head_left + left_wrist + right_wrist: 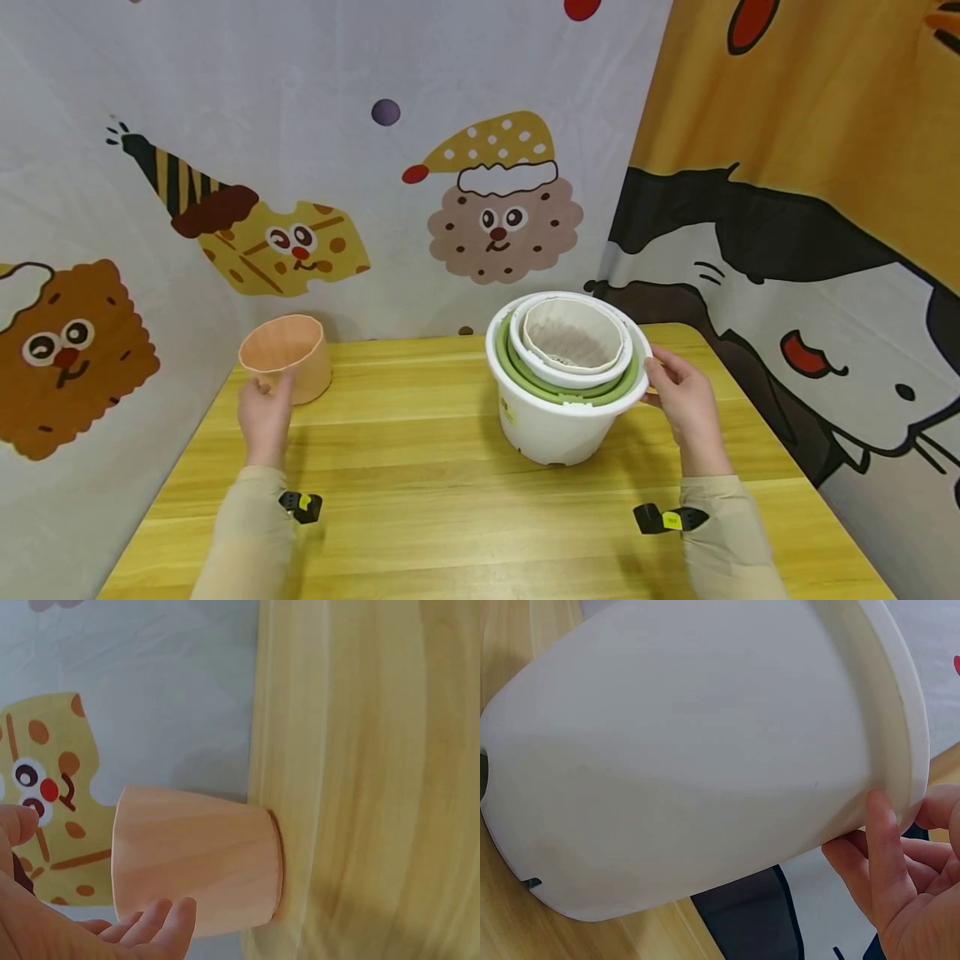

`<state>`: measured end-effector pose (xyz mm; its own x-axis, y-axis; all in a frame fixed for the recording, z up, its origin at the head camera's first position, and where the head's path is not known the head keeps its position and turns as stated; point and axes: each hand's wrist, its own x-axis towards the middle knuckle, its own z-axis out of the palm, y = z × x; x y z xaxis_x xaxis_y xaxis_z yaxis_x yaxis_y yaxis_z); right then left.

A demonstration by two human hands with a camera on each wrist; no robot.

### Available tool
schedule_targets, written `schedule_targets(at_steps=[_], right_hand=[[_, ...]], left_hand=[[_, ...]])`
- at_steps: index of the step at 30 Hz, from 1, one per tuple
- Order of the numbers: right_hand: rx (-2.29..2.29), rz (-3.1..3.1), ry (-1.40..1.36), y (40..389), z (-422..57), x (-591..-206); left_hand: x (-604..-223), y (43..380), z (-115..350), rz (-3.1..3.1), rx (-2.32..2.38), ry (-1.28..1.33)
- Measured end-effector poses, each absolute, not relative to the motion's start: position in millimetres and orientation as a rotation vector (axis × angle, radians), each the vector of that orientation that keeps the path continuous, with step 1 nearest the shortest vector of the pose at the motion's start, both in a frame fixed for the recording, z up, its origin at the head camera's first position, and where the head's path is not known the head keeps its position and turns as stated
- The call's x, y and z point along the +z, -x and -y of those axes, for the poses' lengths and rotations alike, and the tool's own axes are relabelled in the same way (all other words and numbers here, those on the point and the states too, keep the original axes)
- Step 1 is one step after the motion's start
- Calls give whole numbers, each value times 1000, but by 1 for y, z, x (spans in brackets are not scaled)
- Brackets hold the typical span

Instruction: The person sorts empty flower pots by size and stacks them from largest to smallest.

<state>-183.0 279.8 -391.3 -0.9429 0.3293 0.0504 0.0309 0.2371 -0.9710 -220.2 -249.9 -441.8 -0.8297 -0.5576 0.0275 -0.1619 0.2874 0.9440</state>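
A peach-coloured flower pot (pixel 311 375) stands upright at the far left of the table. My left hand (pixel 264 421) is at its near side, thumb and fingers spread apart. In the left wrist view the fingertips overlap the side of the peach pot (pixel 195 859), while the thumb stays away from it. Right of centre is a large white pot (pixel 555 433) with a green pot (pixel 570 395), a white pot and a small off-white pot (pixel 573 333) nested inside. My right hand (pixel 686 400) pinches the large pot's right rim, thumb above and fingers beneath, as the right wrist view also shows.
The wooden table (pixel 405 500) runs back to a pale cloth (pixel 315 150) printed with cartoon food. On the right hangs another cloth (pixel 780 250), orange with a cartoon animal. A small black device is strapped on each sleeve.
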Motion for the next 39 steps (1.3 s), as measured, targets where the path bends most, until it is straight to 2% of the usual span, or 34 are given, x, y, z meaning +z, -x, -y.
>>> schedule_targets(at_steps=[12,23,39], right_hand=[[1765,2272,358,183,-281,-391],[1769,2265,341,182,-280,-391],[1783,2263,342,183,-280,-390]], left_hand=[[-431,234,262,1958,-1889,-854],[-420,243,267,1860,-1926,-938],[-426,257,274,1707,-2071,-1063]])
